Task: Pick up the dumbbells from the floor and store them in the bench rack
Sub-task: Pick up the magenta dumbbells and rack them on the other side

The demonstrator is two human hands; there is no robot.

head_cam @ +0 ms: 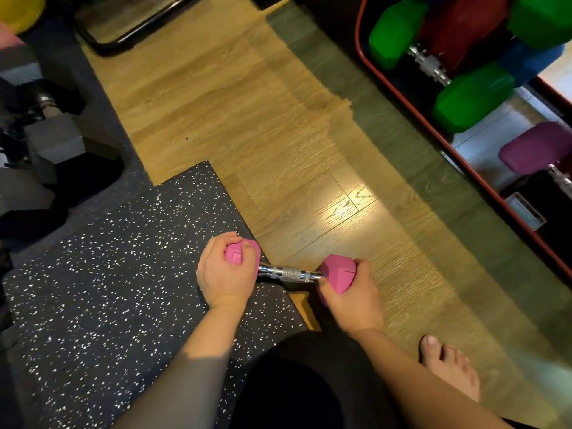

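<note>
A pink dumbbell [288,273] with a chrome knurled handle lies level between both my hands, over the edge of the speckled black mat [108,289]. My left hand [221,274] is closed over its left pink head. My right hand [356,295] grips the right pink head from below and behind. The bench rack [458,144], a red-framed tray at the upper right, holds a green dumbbell [433,63] and, nearer me, a purple one [532,150]; blue and further green heads show behind.
Wooden floor [263,134] stretches between the mat and the rack. Grey dumbbells [52,137] sit at the left edge. A black tubular frame [123,35] stands at the top. My bare foot [448,370] rests on the floor at the lower right.
</note>
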